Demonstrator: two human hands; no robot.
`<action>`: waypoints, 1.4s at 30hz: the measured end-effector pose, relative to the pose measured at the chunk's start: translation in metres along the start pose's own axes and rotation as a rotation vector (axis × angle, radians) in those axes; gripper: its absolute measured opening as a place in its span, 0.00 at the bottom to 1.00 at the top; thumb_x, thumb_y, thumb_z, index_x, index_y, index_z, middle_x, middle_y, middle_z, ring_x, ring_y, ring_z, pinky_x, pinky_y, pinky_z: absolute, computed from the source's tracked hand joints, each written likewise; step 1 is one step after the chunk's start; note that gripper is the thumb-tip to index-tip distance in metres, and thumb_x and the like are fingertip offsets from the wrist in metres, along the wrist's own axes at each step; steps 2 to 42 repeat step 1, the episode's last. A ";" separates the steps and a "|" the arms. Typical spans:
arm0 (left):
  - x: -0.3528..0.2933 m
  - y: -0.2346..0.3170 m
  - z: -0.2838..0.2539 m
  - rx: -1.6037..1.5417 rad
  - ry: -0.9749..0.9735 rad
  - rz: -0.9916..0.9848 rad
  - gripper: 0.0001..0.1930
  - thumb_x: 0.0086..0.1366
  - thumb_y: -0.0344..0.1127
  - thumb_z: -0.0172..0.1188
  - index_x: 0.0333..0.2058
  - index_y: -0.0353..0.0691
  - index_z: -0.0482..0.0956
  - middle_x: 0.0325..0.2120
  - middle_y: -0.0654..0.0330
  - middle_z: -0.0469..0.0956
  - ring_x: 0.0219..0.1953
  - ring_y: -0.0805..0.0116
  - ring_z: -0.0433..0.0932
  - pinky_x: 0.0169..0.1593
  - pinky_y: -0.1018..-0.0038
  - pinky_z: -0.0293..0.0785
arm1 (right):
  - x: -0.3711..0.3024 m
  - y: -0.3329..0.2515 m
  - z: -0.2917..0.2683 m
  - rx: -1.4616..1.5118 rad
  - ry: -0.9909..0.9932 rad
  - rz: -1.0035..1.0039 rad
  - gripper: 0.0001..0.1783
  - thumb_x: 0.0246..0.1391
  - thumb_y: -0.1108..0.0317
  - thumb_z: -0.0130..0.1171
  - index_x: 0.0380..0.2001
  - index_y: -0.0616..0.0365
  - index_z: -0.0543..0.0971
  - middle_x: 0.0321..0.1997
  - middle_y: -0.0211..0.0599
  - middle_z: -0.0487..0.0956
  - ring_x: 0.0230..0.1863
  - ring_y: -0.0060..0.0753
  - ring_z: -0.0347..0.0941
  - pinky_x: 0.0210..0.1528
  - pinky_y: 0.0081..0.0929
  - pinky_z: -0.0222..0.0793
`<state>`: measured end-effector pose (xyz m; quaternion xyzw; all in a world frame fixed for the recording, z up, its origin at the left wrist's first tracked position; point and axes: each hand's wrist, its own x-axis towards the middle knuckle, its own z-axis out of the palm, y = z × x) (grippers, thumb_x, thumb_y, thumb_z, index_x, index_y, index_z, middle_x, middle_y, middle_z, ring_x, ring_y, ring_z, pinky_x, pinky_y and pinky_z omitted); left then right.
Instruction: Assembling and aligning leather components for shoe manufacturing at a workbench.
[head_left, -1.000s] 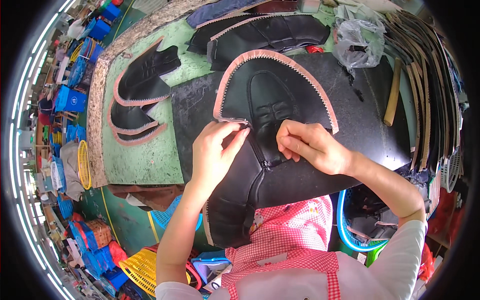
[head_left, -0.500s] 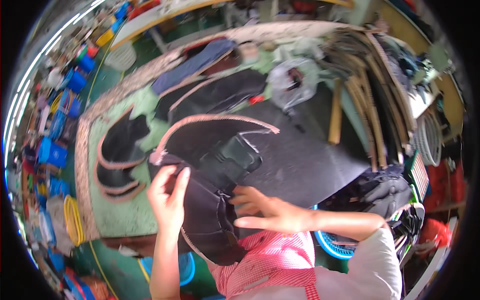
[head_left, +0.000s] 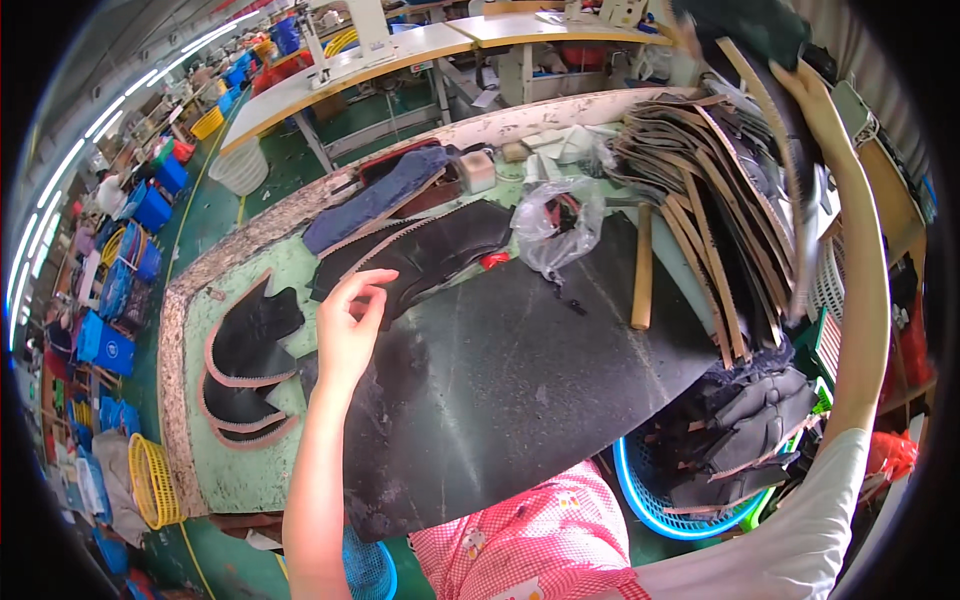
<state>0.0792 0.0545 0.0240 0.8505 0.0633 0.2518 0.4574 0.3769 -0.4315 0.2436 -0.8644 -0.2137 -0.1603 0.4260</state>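
My right hand (head_left: 805, 95) is raised high at the far right, closed on a black cut piece (head_left: 790, 150) with a tan serrated edge. The piece hangs down, smeared by motion, over a thick stack of long black strips with tan edges (head_left: 690, 190). Over the left part of a black work mat (head_left: 500, 370), my left hand (head_left: 352, 315) hovers with its fingers loosely bent and apart, holding nothing. Just beyond it lie long black pieces (head_left: 440, 250) with serrated edges. Curved black pieces with pinkish serrated edges (head_left: 250, 340) rest on the green tabletop to its left.
A wooden-handled tool (head_left: 643, 265) and a clear plastic bag (head_left: 560, 225) lie on the mat's far side. At right, a blue basket (head_left: 640, 500) holds several black pieces. Yellow basket (head_left: 152, 480) stands left on the floor. Sewing tables (head_left: 430, 45) stand beyond.
The black piece has left the mat, and my right hand now holds it raised at the far right. My left hand has let go of it and moved slightly upward.
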 end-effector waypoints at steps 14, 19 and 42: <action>-0.001 -0.014 -0.007 0.146 0.047 0.049 0.13 0.65 0.22 0.57 0.46 0.41 0.83 0.41 0.65 0.84 0.38 0.73 0.80 0.40 0.78 0.76 | 0.009 0.005 0.017 0.027 -0.020 -0.007 0.24 0.61 0.51 0.62 0.53 0.56 0.77 0.45 0.34 0.83 0.43 0.19 0.77 0.49 0.18 0.72; -0.001 -0.014 -0.007 0.146 0.047 0.049 0.13 0.65 0.22 0.57 0.46 0.41 0.83 0.41 0.65 0.84 0.38 0.73 0.80 0.40 0.78 0.76 | 0.009 0.005 0.017 0.027 -0.020 -0.007 0.24 0.61 0.51 0.62 0.53 0.56 0.77 0.45 0.34 0.83 0.43 0.19 0.77 0.49 0.18 0.72; -0.001 -0.014 -0.007 0.146 0.047 0.049 0.13 0.65 0.22 0.57 0.46 0.41 0.83 0.41 0.65 0.84 0.38 0.73 0.80 0.40 0.78 0.76 | 0.009 0.005 0.017 0.027 -0.020 -0.007 0.24 0.61 0.51 0.62 0.53 0.56 0.77 0.45 0.34 0.83 0.43 0.19 0.77 0.49 0.18 0.72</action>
